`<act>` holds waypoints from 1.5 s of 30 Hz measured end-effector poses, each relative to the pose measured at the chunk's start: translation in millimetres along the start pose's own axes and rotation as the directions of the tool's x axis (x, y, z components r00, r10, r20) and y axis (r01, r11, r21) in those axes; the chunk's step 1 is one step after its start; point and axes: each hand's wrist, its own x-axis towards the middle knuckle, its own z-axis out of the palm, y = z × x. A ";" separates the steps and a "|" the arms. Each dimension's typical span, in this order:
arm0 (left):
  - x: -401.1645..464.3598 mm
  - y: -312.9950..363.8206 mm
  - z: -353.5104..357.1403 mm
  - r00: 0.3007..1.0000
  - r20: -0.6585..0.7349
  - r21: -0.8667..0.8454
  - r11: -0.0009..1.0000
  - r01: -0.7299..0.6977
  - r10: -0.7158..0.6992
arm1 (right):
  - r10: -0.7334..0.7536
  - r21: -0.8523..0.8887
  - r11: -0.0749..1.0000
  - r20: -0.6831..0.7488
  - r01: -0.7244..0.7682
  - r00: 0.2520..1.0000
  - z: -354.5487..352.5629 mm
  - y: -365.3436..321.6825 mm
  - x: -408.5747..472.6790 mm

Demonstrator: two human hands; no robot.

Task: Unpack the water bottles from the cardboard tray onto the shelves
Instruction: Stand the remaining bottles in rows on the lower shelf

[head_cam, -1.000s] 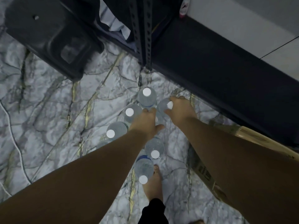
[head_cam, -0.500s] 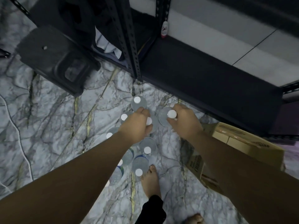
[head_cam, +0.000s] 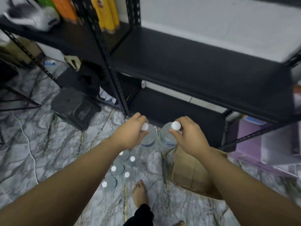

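A person's left hand and right hand each grip a water bottle by its neck, one bottle beside the other, above a marble floor before black shelves. Five bottles stand below, beside a cardboard tray.

No text, brand or number can be read anywhere: the blue bands on the two held water bottles are perhaps labels but too blurred, and the cardboard tray shows no legible print.
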 end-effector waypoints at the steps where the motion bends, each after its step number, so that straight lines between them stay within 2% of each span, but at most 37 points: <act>1: -5.5 18.6 -10.3 1.000 0.000 0.004 1.000 -0.014 0.014 | -0.002 -0.002 1.000 -0.009 0.002 1.000 -20.0 -6.2 -9.7; 7: -24.7 122.4 -57.2 0.992 -0.038 0.050 0.992 -0.118 0.120 | -0.032 -0.027 0.999 -0.044 0.031 0.998 -127.0 -26.4 -66.0; 13: -17.1 204.3 -89.0 0.974 -0.078 0.084 0.975 -0.205 0.212 | -0.029 -0.068 0.997 -0.143 0.020 0.989 -203.6 -21.8 -104.8; 23: 48.6 292.9 -141.8 0.917 -0.133 0.109 0.925 -0.363 0.375 | -0.001 -0.091 0.995 -0.320 -0.030 0.948 -302.7 -15.3 -93.0; 33: 168.1 320.6 -166.5 0.863 -0.118 0.112 0.870 -0.480 0.491 | 0.056 -0.126 0.983 -0.482 -0.133 0.875 -366.0 -1.4 3.3; 40: 241.8 306.9 -149.8 0.860 -0.094 0.047 0.865 -0.500 0.502 | 0.151 -0.055 0.975 -0.538 -0.213 0.829 -358.4 24.1 65.2; 45: 283.3 288.4 -128.6 0.858 -0.036 -0.004 0.858 -0.513 0.512 | 0.206 -0.022 0.967 -0.518 -0.254 0.830 -336.1 45.7 93.6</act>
